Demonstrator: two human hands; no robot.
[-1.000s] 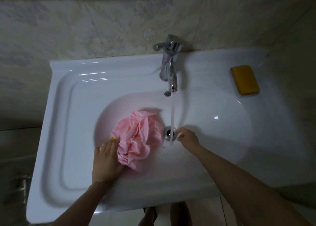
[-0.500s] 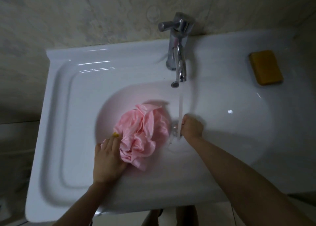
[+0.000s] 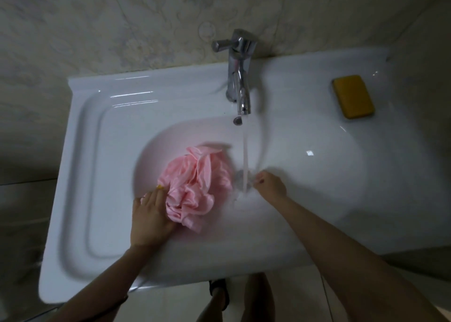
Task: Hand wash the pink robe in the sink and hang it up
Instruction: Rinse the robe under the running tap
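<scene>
Two hands in the sink (image 3: 102, 151). Left hand (image 3: 151, 216) pressed against the near-left side of the pink robe (image 3: 195, 187), fingers curled into the fabric: a loose grasping grip, pinning the bundle on the left slope of the basin. Robe bunched in a crumpled heap, just left of the drain (image 3: 240, 175), mostly clear of the water stream (image 3: 245, 160).

Right hand (image 3: 269, 184) at the drain, fingertips pinched together right beside the falling stream; whether anything small is held between them, cannot tell, too blurred. Half a second ago same hand closed as a fist over the drain; now drawn slightly back toward the right, fingers narrowed to a pinch. Likely fiddling with the stopper, judged from position only.

Tap (image 3: 240, 77) running at the back edge, stream landing on the drain. No standing water visible in the basin, so filling not yet under way. Robe looks little shifted across the last second; left hand unchanged.

Yellow soap bar (image 3: 353, 96) untouched at the back right corner of the sink top, well apart from both hands.

Task early: wetting barely begun, soaping, rinsing and hanging all ahead. Next need, probably: drain sealed, robe pulled under the stream.
</scene>
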